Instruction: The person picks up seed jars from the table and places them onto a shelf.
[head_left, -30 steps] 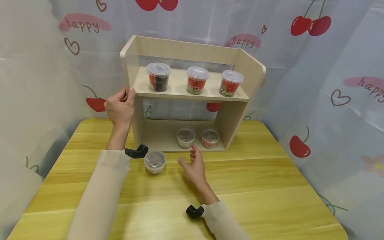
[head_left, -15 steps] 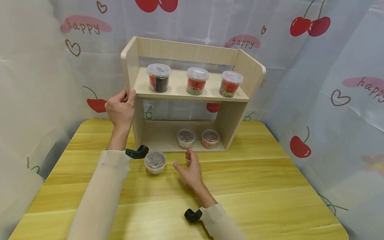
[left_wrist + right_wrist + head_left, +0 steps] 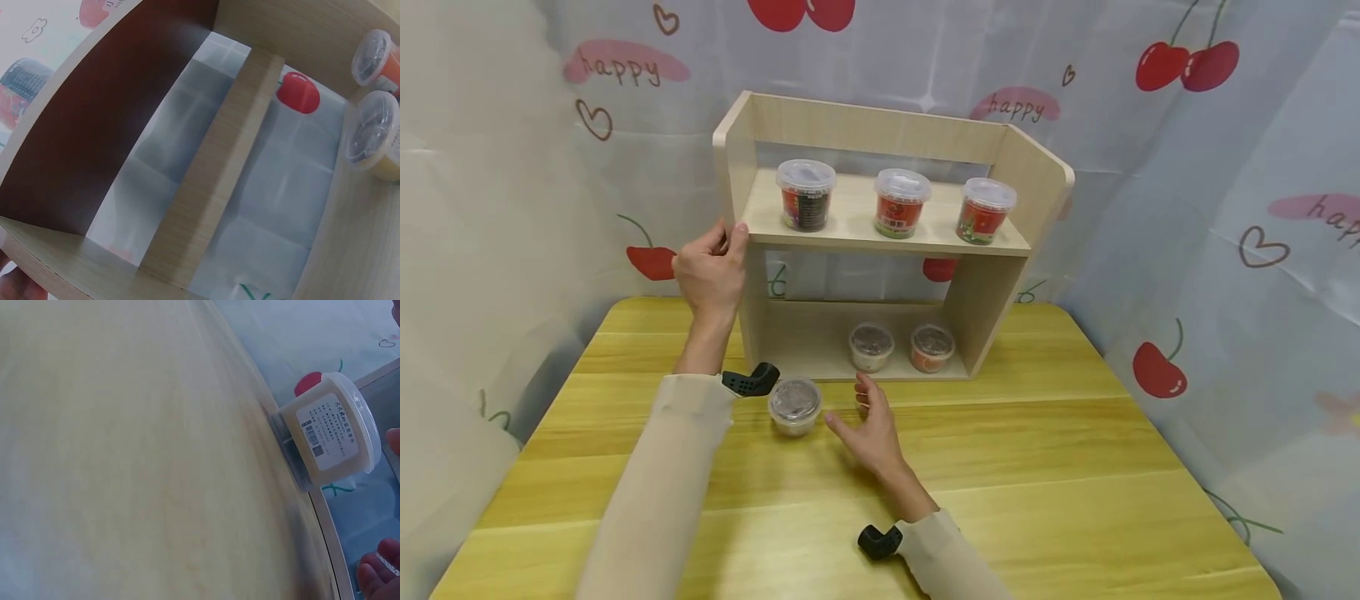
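My left hand (image 3: 710, 271) grips the left side panel of a two-tier wooden shelf (image 3: 887, 242) at the height of its upper board. In the left wrist view only part of that hand (image 3: 20, 285) shows at the lower left corner. My right hand (image 3: 872, 433) is held over the table, thumb and fingers spread apart, with nothing in it. Just left of its thumb a small clear lidded tub (image 3: 794, 408) stands on the table in front of the shelf. The right wrist view shows this tub (image 3: 328, 428) with a white printed label, and fingertips (image 3: 370, 579) apart from it.
On the lower tier stand a pale lidded tub (image 3: 871, 348) and an orange one (image 3: 932, 350). Three red printed cups, left (image 3: 806, 197), middle (image 3: 901, 204) and right (image 3: 985, 212), line the upper tier. A cherry-print curtain (image 3: 865, 50) hangs behind the yellow wooden table (image 3: 1060, 467).
My right hand has moved left, closer to the tub on the table. The left hand keeps its grip on the shelf. The head view has shifted slightly.
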{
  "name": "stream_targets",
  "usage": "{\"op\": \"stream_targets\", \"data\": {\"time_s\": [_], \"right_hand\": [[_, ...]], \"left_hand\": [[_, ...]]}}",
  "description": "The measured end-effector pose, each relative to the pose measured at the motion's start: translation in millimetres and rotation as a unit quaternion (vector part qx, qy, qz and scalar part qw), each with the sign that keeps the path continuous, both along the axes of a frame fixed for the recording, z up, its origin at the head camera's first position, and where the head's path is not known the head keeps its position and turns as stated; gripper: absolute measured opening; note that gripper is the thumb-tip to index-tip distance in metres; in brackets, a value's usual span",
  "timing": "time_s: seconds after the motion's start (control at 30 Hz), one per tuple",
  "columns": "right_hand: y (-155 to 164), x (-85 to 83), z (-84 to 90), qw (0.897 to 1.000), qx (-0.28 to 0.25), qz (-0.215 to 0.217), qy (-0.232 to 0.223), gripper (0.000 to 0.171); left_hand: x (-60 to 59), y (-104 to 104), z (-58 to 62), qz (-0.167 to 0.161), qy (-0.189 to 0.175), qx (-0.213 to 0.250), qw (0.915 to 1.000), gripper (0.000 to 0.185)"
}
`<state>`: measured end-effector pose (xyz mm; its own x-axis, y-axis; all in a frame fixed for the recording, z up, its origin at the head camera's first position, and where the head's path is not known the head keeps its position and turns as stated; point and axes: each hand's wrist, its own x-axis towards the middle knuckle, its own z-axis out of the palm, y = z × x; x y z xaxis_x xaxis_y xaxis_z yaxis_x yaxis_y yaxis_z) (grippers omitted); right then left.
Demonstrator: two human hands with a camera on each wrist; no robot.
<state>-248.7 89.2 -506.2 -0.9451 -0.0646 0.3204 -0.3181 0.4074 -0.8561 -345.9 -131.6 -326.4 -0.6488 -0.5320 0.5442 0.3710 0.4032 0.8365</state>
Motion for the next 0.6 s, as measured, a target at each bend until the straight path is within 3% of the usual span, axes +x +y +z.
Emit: {"op": "stream_targets", "data": {"time_s": [0.33,0.6], "right_hand": [[-6,-0.2,2.5,1.000,0.000,0.018,0.008,0.080],[-12,-1.2,-0.6,0.999,0.015,0.044,-0.016,0.086]], "left_hand": [[-0.9,3,0.8,0.009,0.014,-0.012,0.9998,0.034],[0.5,1,0.1,0.010,0.026,-0.011,0.9995,0.032]]}}
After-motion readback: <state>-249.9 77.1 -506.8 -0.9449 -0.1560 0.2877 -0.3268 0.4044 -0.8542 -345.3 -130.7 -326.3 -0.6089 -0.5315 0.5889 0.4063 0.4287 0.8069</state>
